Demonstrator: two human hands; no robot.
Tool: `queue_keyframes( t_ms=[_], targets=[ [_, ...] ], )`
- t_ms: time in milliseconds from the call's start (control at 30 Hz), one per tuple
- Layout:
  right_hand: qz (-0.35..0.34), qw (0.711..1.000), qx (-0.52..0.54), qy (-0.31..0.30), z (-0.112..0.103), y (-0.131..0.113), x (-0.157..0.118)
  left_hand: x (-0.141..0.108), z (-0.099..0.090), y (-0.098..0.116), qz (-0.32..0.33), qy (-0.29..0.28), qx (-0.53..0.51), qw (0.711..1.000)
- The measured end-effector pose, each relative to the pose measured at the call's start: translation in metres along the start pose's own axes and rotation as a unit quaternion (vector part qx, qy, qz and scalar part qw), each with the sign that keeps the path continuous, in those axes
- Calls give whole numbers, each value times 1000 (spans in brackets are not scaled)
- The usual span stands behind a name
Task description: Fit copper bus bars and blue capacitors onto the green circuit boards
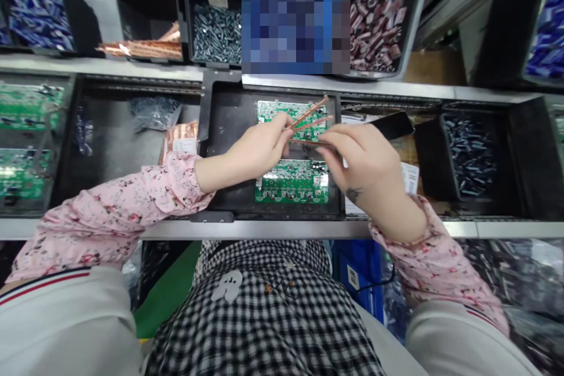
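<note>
My left hand (268,140) pinches a few thin copper-coloured strips (311,113), which fan out up and to the right. The fingertips of my right hand (359,153) are closed on the right end of the lowest strip. Both hands are above a black tray (229,123). Beneath them in the tray are two green circuit boards: the upper board (268,108) is partly hidden by my hands, while the lower board (291,185) shows more fully.
Bins of blue parts (40,14), dark parts (218,32) and brownish-pink parts (376,20) stand behind the rail (154,67). More copper strips (145,49) stick out of a bin. At right is a box of dark parts (469,155); bagged copper pieces (181,136) lie left.
</note>
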State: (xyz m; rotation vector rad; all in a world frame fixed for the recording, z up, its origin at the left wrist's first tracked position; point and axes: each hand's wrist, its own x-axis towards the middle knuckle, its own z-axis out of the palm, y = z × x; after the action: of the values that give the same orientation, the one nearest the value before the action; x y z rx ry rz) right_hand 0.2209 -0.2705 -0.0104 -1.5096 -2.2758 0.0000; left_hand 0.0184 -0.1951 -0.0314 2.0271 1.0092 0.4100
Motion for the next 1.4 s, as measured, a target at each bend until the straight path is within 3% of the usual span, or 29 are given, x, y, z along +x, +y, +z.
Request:
queue_keyframes(
  t_ms=[100,200,400,533,700,833,933,1000,1100,1233,1400],
  targets=[
    [-30,999,11,-17,6,-10,31,3,-17,9,32,28,56,998],
    [-18,998,50,-30,19,2,58,12,-40,6,36,55,86,994],
    [-58,989,75,-112,66,49,83,28,-71,-39,6,90,87,992],
    [-66,988,57,-125,82,55,79,27,-71,-60,6,95,84,992],
    [-80,986,35,-144,81,49,80,26,-71,-69,-13,119,102,988],
    [-70,991,20,-111,71,33,85,25,-65,-57,-17,119,126,985],
    [-51,995,62,-58,60,18,83,21,-54,-39,4,84,108,991],
    [-35,993,90,-60,55,15,79,19,-47,-30,21,52,93,994],
    [-24,993,92,-77,54,25,67,18,-42,-30,22,42,94,994],
    [-63,990,54,-113,62,44,52,18,-45,-46,19,74,96,992],
    [-90,987,2,-132,70,46,47,12,-48,-54,22,78,108,991]
  ],
)
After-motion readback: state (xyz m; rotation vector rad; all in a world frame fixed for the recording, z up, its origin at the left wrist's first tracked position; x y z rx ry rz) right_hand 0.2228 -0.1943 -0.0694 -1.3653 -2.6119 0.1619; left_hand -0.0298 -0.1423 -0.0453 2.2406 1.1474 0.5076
